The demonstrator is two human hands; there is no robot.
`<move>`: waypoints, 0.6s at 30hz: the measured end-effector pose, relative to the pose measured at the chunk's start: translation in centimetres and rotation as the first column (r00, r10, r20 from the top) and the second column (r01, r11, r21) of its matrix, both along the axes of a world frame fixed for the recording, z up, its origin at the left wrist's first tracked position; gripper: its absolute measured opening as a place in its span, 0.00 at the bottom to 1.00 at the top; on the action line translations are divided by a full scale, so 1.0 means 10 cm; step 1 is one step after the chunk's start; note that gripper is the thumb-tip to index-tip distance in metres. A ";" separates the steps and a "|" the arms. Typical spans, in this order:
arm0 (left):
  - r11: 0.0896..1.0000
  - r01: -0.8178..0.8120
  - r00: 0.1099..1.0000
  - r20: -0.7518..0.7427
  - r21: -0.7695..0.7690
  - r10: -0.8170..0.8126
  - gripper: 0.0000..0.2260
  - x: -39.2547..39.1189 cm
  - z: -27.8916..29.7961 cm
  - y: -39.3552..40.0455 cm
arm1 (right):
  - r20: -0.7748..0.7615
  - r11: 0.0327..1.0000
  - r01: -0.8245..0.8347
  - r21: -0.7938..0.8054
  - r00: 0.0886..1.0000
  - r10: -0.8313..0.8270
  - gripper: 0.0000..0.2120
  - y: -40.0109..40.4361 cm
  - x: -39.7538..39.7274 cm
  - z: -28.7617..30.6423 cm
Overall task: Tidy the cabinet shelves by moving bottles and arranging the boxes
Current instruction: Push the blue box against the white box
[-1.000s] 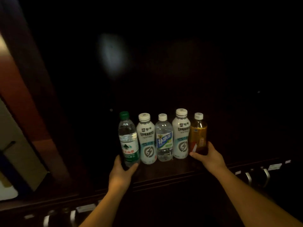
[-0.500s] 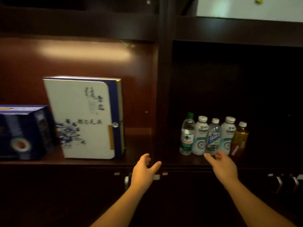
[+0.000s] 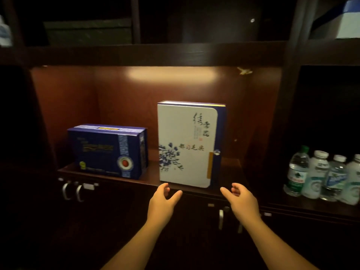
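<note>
A tall white box with blue flowers and a dark blue spine stands upright on the lit middle shelf. Left of it lies a lower dark blue box. My left hand is open just below the white box's bottom left corner. My right hand is open below its bottom right corner. Neither hand touches the box. A row of bottles stands in the darker compartment at the right, cut by the frame edge.
A dark vertical post divides the lit shelf from the bottle compartment. Cabinet doors with metal handles sit below the shelf. Dark boxes fill the upper shelf, and a blue and white box is at the top right.
My hands let go of the end bottles and drew back. My view swung left from the bottle row to the lit shelf, and both open hands now sit under the white box.
</note>
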State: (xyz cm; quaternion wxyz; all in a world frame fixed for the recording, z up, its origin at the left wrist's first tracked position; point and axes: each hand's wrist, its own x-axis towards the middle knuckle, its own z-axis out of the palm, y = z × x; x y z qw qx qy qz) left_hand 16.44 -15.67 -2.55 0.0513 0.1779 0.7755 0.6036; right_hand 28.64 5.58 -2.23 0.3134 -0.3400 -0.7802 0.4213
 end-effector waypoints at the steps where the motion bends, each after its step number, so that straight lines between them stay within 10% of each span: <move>1: 1.000 -0.021 1.000 0.004 0.003 0.021 0.31 -0.10 -0.01 -0.08 | 0.001 1.000 -0.029 0.007 1.000 0.029 0.31 -0.08 -0.14 0.00; 18: 0.917 -0.398 0.917 0.046 0.021 0.397 0.33 -2.33 -0.19 -1.87 | 0.041 0.950 -0.285 0.126 0.958 0.283 0.32 -1.46 -2.55 0.24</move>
